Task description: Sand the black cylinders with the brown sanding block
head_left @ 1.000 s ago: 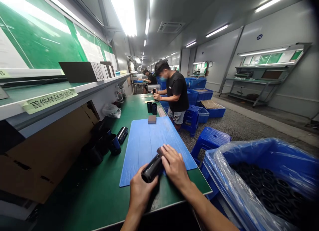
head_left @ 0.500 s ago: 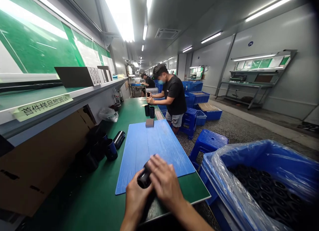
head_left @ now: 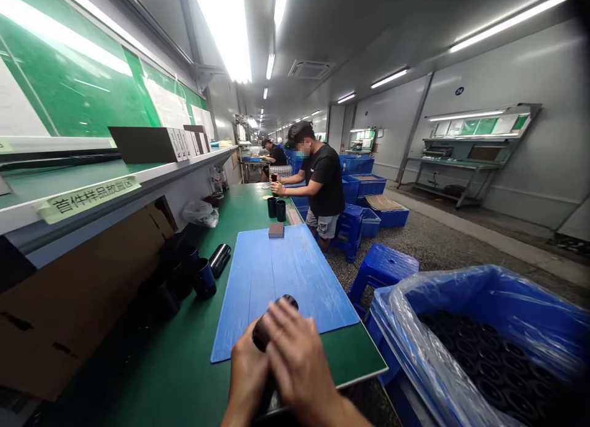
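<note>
Since a moment ago, the black cylinder has tipped up, its open end now pointing away from the person and rising above the hands, and it has drawn back toward the near edge of the green workbench. From where I stand, the right hand is curled over its side, fingers closed and a little blurred with movement, while the left hand cups it from below, though the cylinder hides most of that grip. The piece sits over the near corner of the blue corrugated mat, with little bench left beneath it. That's the weak spot: the finish looks glossy, so a slip of the fingers could drop it past the edge, toward the dark floor. If it landed on its side, it could roll, as the shiny tube lying further along the bench might if knocked. A careless swing could also catch the brown block or the blue cup, and dragging it across the bench edge could scuff it. To the right, the plastic-lined blue crate sits close enough to be bumped.
</note>
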